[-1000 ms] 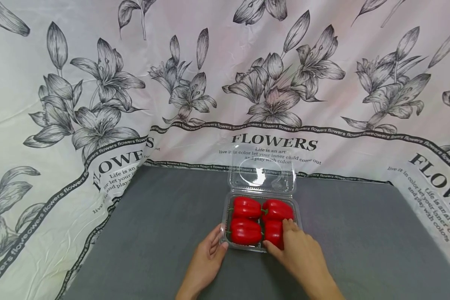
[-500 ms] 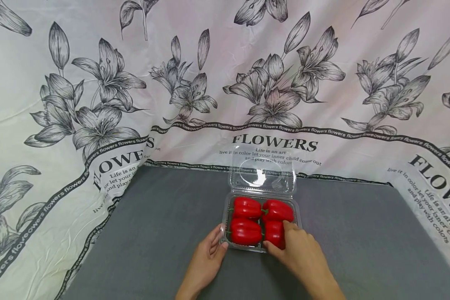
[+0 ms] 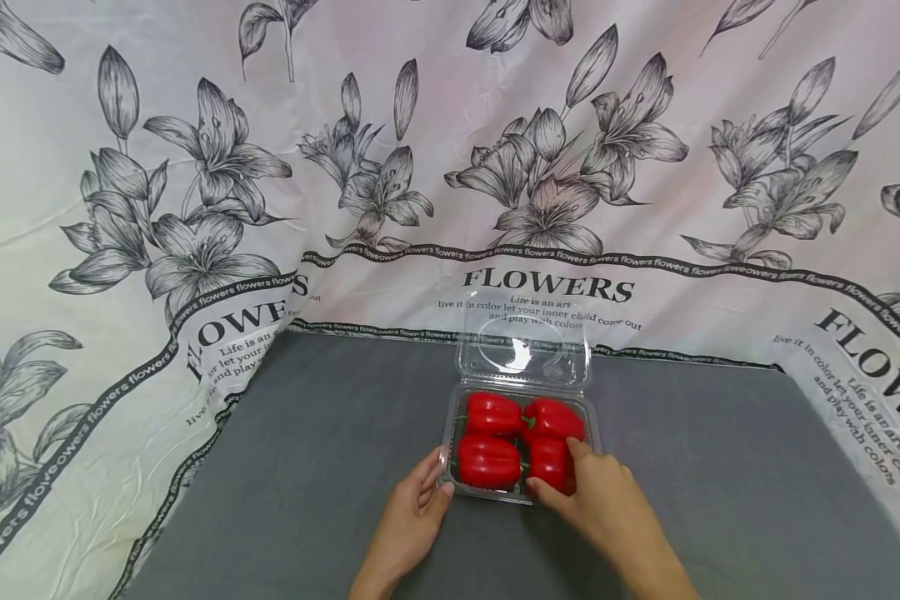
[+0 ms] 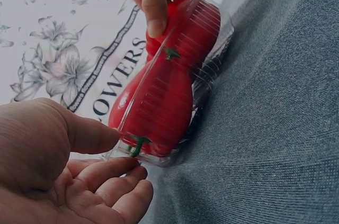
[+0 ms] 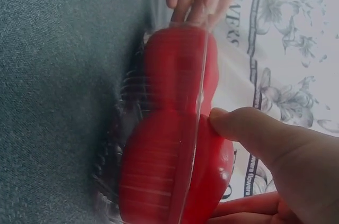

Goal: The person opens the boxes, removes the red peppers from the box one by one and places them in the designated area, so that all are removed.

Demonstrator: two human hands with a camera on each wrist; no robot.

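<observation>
A clear plastic clamshell container [image 3: 487, 495] holds several red bell peppers with green stems, lying on their sides in two rows. At its front left corner, my left hand [image 3: 411, 517] pinches the rim, thumb on top and fingers against the outer wall, as the left wrist view shows. My right hand [image 3: 603, 500] grips the front right pepper [image 3: 547, 463], thumb on its near side and fingers over its right end, partly hiding it. Beside that lies the front left pepper [image 3: 489, 462]. Behind are the back left pepper [image 3: 493, 413] and back right pepper [image 3: 555, 418].
The container's transparent lid [image 3: 521, 350] stands raised at the back, hinged to the base. Grey cloth [image 3: 330, 417] covers the table. A white curtain [image 3: 435, 192] with printed flowers and lettering hangs behind and at both sides.
The front peppers have shifted very slightly within the container, the left one a little leftward. My right hand's fingers have moved slightly on the front right pepper; my left hand stays at the corner.
</observation>
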